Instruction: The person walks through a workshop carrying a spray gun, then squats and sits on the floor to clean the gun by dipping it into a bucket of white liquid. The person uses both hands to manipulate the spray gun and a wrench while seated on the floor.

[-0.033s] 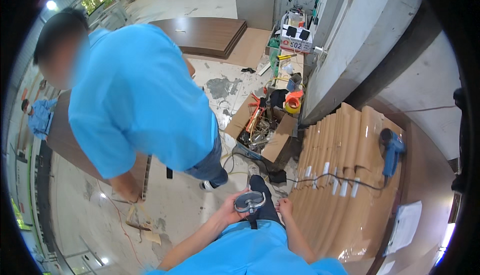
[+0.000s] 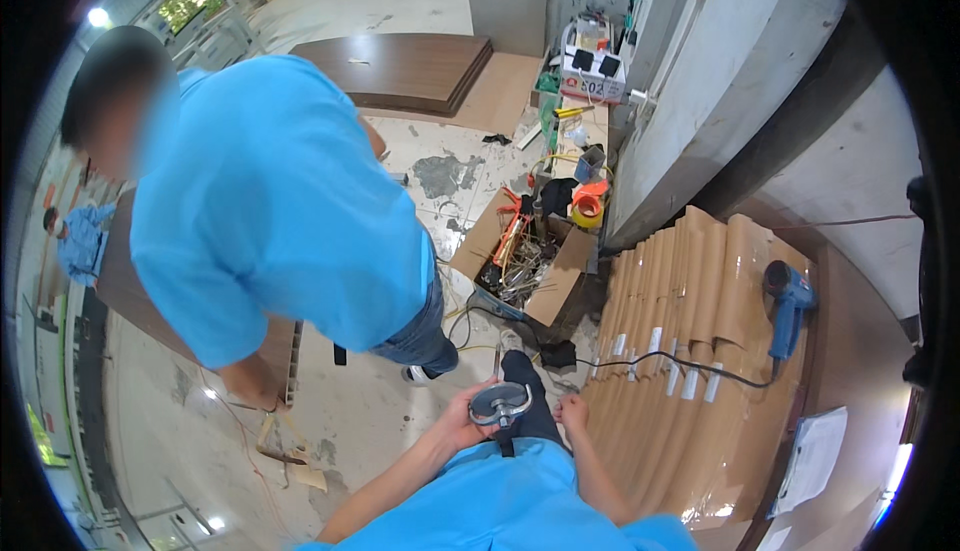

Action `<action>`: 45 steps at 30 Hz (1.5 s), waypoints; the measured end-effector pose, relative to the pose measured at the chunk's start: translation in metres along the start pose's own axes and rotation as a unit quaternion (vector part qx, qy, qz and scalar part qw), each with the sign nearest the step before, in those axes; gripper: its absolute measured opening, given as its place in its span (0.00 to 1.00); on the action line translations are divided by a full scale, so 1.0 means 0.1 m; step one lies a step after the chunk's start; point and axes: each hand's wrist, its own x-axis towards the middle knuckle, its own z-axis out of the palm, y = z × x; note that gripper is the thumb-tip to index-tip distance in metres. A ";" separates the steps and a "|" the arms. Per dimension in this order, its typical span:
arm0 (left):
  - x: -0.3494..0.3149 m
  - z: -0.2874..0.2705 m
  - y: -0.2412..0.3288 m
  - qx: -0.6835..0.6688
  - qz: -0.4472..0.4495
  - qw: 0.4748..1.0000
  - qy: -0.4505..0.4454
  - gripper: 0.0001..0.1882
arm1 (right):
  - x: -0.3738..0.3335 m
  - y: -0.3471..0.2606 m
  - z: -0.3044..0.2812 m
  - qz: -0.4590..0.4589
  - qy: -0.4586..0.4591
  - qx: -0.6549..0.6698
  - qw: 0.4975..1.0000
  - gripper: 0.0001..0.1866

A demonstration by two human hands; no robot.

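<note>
My left hand (image 2: 468,421) is closed around the side of a round, dark grey disc-shaped thing with a curved bright metal piece (image 2: 500,405). It is held in front of my waist, above my leg, and its exact kind does not show. To the right of it, apart from the disc, my right hand (image 2: 572,411) has its fingers curled in. Whatever may be inside those fingers is hidden. The nearest thing on that side is a stack of brown wrapped panels (image 2: 660,421).
A person in a blue shirt (image 2: 280,201) bends over a brown panel at left. Ahead stands an open cardboard box (image 2: 560,296) of tools and scraps. A blue heat gun (image 2: 790,306) lies on the wrapped stack, its black cord (image 2: 650,354) trailing leftward. Brown boards (image 2: 400,66) lie farther back.
The person in blue has shifted slightly. My hands and the round thing look the same.
</note>
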 end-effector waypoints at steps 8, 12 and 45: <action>0.82 1.24 0.92 0.136 -0.022 0.989 0.046 0.12 | 1.53 -0.79 0.04 0.068 0.006 0.012 0.998 0.08; 1.27 1.66 1.29 0.143 0.033 0.981 0.126 0.12 | 2.20 -1.35 0.01 0.085 -0.047 -0.019 0.995 0.09; 1.26 1.27 2.29 -0.014 0.173 0.977 0.121 0.25 | 2.22 -1.74 0.41 0.146 -0.101 -0.055 0.983 0.10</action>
